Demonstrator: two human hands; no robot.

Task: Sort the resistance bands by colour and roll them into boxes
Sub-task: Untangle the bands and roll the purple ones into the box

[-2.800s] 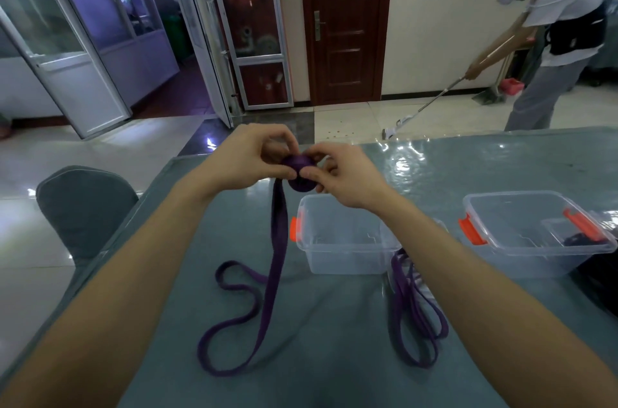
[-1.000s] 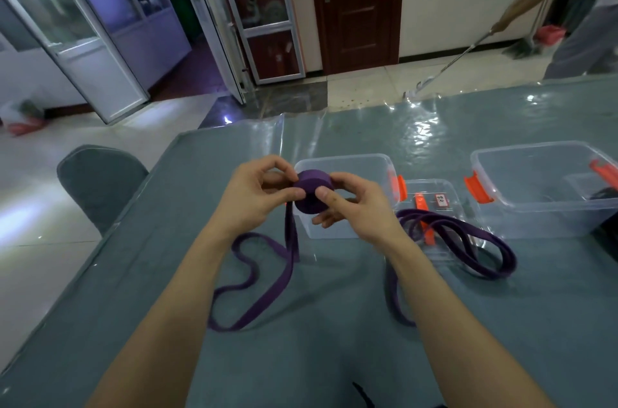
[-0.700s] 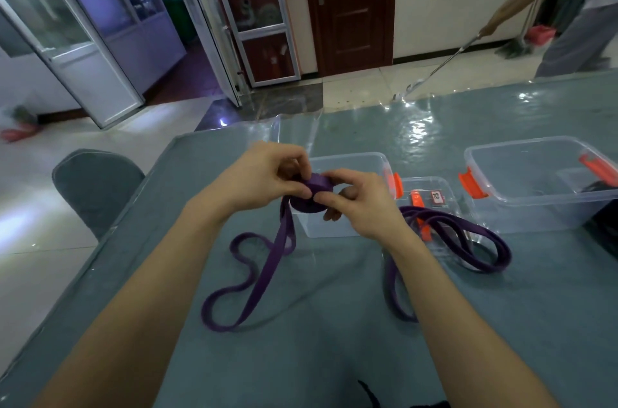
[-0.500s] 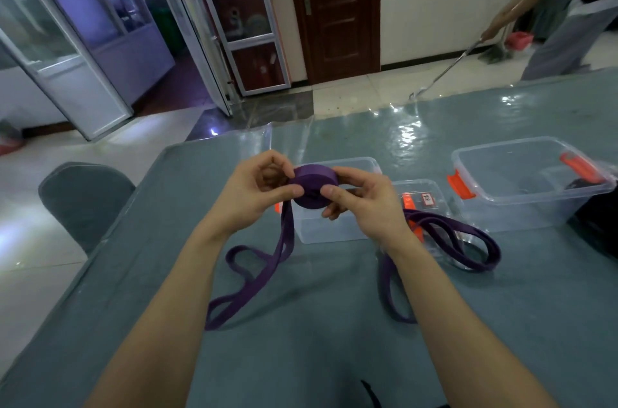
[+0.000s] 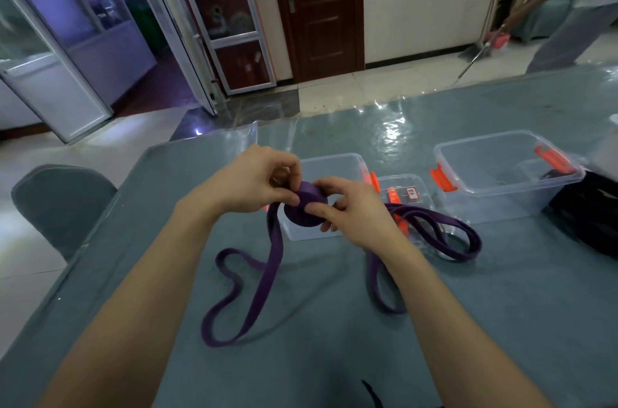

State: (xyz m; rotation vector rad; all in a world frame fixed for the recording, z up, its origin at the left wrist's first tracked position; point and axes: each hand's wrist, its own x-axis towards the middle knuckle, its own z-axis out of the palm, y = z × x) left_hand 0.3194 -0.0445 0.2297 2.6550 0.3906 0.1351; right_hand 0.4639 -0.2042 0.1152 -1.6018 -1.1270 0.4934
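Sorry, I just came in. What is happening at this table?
A person is rolling a purple resistance band into a coil, pinching it with the left hand and the right hand above the table. Its unrolled tail hangs down and lies looped on the table. A second purple band lies unrolled beside two open clear boxes.

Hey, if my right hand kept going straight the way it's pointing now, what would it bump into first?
The rolled-up purple resistance band that your right hand is pinching; just past it, probably your left hand, though depth is unclear.
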